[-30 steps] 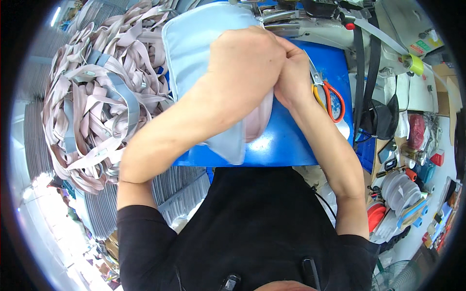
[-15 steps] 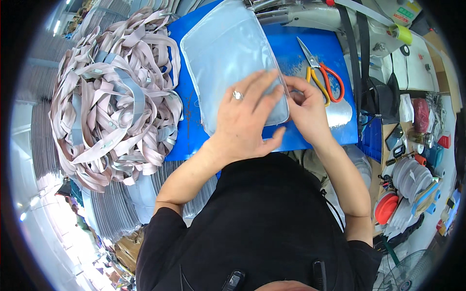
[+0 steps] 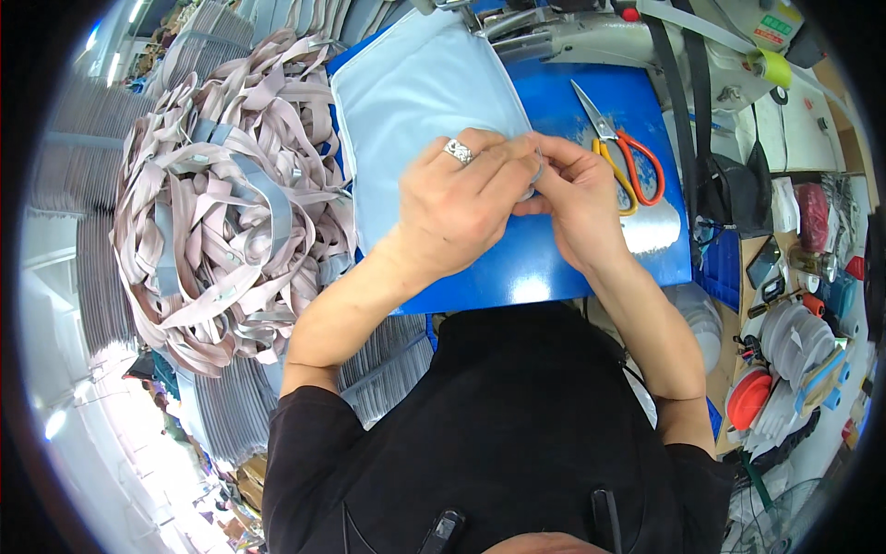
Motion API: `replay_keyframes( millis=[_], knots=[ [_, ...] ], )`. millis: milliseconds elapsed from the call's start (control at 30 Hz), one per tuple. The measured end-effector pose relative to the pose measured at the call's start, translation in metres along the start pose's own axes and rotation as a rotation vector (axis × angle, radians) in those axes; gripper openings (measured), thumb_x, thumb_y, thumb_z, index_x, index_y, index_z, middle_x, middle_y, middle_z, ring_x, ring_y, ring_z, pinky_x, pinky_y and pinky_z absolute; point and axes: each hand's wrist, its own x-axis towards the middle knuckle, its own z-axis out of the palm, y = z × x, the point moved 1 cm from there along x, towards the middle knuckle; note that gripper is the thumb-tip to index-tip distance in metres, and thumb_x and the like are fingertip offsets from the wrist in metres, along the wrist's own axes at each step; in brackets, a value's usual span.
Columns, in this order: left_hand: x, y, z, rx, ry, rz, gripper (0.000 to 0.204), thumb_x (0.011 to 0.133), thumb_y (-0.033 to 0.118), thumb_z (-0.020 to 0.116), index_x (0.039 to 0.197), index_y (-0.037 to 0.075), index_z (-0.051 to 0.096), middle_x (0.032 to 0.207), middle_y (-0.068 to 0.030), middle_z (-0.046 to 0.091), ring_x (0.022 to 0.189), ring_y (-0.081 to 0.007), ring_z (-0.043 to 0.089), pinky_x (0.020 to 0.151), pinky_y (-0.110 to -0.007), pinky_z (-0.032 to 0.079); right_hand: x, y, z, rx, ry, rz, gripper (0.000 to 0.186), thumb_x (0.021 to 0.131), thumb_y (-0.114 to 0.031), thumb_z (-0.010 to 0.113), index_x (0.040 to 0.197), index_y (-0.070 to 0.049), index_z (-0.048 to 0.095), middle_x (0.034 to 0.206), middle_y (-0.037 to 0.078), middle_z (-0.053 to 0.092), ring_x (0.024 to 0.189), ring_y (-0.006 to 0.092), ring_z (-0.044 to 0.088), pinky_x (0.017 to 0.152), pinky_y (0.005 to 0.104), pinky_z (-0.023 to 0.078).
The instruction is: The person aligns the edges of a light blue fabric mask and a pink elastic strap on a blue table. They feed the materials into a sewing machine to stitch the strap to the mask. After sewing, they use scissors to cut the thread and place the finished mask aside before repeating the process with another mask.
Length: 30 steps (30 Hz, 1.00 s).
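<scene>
A pale blue fabric panel [image 3: 415,83] with a corded edge lies on the blue tabletop [image 3: 461,291], its far end by the metal parts of a sewing machine [image 3: 591,37]. My left hand [image 3: 461,198], with a ring on one finger, is closed on the panel's near right corner. Close against it, my right hand [image 3: 577,189] pinches the same corner between thumb and fingers. The fingers hide most of that corner. Just right of my right hand lie scissors [image 3: 628,152] with one orange and one red handle, blades pointing away.
A large tangled heap of pinkish-grey straps [image 3: 221,203] covers the left side. Stacks of grey panels [image 3: 235,411] stand beside and below it. Black straps [image 3: 692,102] hang at the right, near a shelf with white discs [image 3: 789,332] and a red disc [image 3: 748,397].
My left hand has gone from spread flat on the panel to closed at its corner, meeting my right hand. The panel's near edge is drawn up into the fingers.
</scene>
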Motion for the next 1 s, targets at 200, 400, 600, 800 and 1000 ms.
replay_keyframes(
  millis=[200,400,600,800,1000],
  knots=[
    [0.017,-0.034,-0.004,0.006,-0.1,0.002,0.032,0.07,-0.002,0.071,0.101,0.005,0.073,0.097,-0.0057,0.075,0.086,-0.023,0.071,0.069,-0.034,0.057,0.044,-0.001,0.009,-0.017,-0.029,-0.017,0.024,0.099,-0.01,0.068,0.119,0.002,0.07,0.097,0.006,0.074,0.085,0.0115,0.072,0.071,0.0285,0.063],
    [0.03,-0.08,0.012,0.057,-0.088,0.087,0.026,0.074,0.008,0.071,0.1,0.007,0.072,0.092,-0.0038,0.073,0.083,-0.0217,0.069,0.063,-0.033,0.053,0.085,0.0,0.019,0.035,-0.022,-0.068,0.025,0.1,-0.013,0.068,0.119,0.002,0.069,0.1,0.007,0.074,0.089,0.014,0.072,0.074,0.0307,0.063],
    [0.033,-0.105,0.016,0.123,-0.16,0.017,0.032,0.078,0.004,0.075,0.11,0.01,0.073,0.103,-0.0027,0.076,0.091,-0.0252,0.072,0.071,-0.034,0.057,0.107,-0.004,0.033,0.004,0.166,-0.061,0.024,0.094,-0.013,0.074,0.112,0.003,0.072,0.097,0.008,0.074,0.085,0.0156,0.072,0.067,0.03,0.061],
    [0.003,-0.119,-0.016,0.338,-0.386,-0.104,0.067,0.081,0.007,0.069,0.145,0.027,0.056,0.106,-0.0069,0.065,0.085,-0.0266,0.07,0.069,-0.039,0.058,0.112,-0.004,0.039,-0.097,0.217,-0.139,0.026,0.087,-0.014,0.078,0.102,0.006,0.072,0.09,0.01,0.073,0.076,0.0142,0.069,0.064,0.0287,0.059],
    [0.004,-0.114,-0.063,0.482,-0.603,-0.009,0.081,0.087,0.006,0.064,0.157,0.04,0.04,0.091,-0.0069,0.059,0.066,-0.0254,0.069,0.056,-0.038,0.057,0.113,-0.001,0.051,-0.287,0.326,-0.184,0.029,0.084,-0.008,0.073,0.109,0.006,0.069,0.094,0.009,0.07,0.084,0.0133,0.065,0.069,0.0265,0.051]
  ],
)
